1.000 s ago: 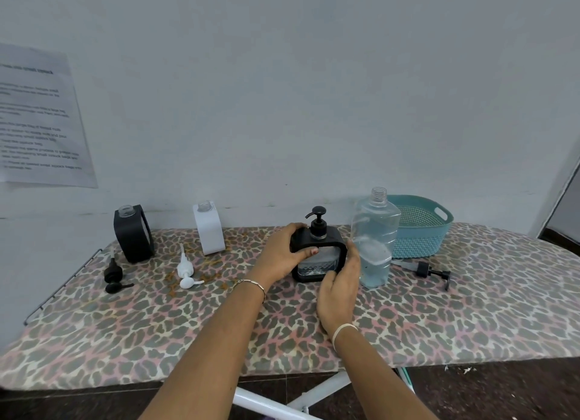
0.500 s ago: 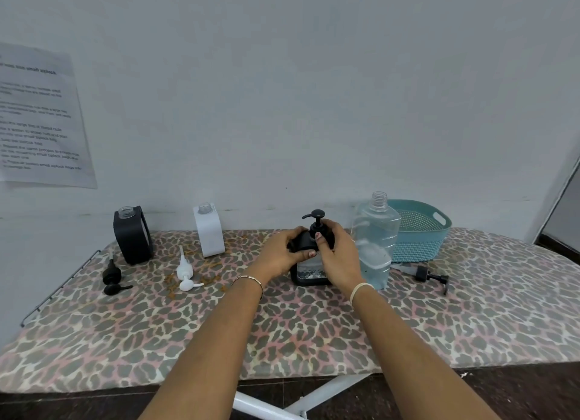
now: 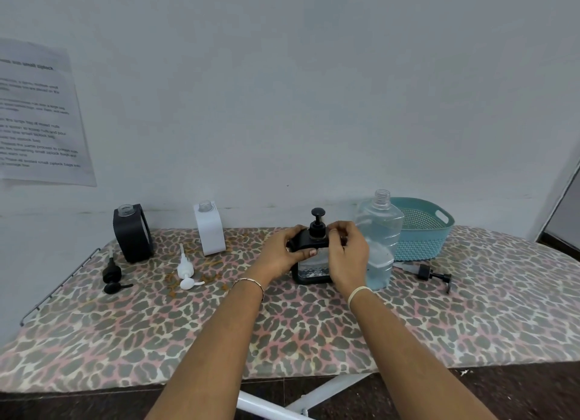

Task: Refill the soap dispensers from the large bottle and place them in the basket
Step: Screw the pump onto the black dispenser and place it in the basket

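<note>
On my far left a printed sheet (image 3: 40,112) hangs on the wall; its text is too blurred to read. Below it the leopard-print surface (image 3: 314,325) begins. At its back left stands a black dispenser (image 3: 133,234), upright, its neck open. A black pump (image 3: 112,275) lies just in front of it. Next along, a white pump (image 3: 186,270) lies on the print, and behind it a white dispenser (image 3: 209,229) stands upright near the wall, also with its neck open.

In the middle I see the left hand (image 3: 279,256) gripping the top left shoulder of the centre dispenser (image 3: 312,269), its thumb laid across the front. This dispenser stands on the surface. It has a black frame and a clear body, with a little liquid low inside. A fitted pump (image 3: 317,222) sits on its neck. The right hand (image 3: 348,256) is at the top right corner, its fingers (image 3: 337,231) curled in tight beside the pump's collar. I cannot tell whether they pinch the collar itself.

Just right of that hand stands the bottle (image 3: 381,240), clear and uncapped, with liquid in its lower part. The teal basket (image 3: 420,231) sits behind it and to its right, by the wall. In front of the basket a spare pump (image 3: 430,273) lies on its side.
</note>
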Tool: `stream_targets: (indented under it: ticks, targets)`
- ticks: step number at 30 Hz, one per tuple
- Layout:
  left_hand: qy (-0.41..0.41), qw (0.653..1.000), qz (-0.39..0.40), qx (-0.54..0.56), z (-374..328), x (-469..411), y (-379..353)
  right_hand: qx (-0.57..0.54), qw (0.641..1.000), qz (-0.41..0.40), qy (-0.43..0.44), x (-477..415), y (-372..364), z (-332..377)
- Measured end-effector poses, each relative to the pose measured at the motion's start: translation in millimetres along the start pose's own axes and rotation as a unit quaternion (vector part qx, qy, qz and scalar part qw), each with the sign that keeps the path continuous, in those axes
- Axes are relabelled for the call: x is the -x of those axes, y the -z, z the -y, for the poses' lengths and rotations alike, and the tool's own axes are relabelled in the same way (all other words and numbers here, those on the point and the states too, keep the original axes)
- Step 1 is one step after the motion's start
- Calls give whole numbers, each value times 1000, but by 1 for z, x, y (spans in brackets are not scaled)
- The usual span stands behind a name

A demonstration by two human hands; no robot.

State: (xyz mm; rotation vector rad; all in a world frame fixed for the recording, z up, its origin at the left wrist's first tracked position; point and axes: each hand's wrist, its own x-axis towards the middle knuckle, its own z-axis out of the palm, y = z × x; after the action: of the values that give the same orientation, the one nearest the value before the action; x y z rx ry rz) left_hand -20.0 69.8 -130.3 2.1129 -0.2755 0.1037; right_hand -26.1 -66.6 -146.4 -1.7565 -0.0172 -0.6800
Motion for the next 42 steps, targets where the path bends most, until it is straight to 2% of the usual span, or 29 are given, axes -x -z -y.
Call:
stream_targets:
  ticks: [2, 6, 11, 16, 21, 24, 26, 32, 37, 42]
  targets:
    - [-2, 1000, 2, -5, 1, -1, 0, 2, 1000, -11, 6, 1, 1, 1]
    - [3, 1000, 10, -3, 2, -2, 0, 18, 997, 78, 11, -1, -1, 1]
    - [10, 1000, 5, 5, 3, -3, 1, 10, 1000, 5, 4, -2, 5, 5]
    - [19, 999, 25, 9, 5, -7, 2, 107, 989, 103, 18, -9, 5, -1]
    - [25, 998, 47, 23, 3, -6, 5, 88, 993, 71, 20, -15, 3, -2]
    - [32, 996, 62, 48, 4, -5, 7, 42, 987, 152, 20, -18, 3, 2]
    - [37, 995, 63, 63, 4, -4, 7, 64, 981, 179, 27, -21, 2, 2]
    - [28, 998, 25, 50, 8, -4, 4, 259, 960, 108, 23, -22, -2, -1]
    - [21, 999, -4, 33, 9, -2, -1, 261, 964, 40, 22, -14, -5, 9]
    - [32, 998, 22, 41, 8, -4, 2, 250, 963, 98, 36, -12, -1, 10]
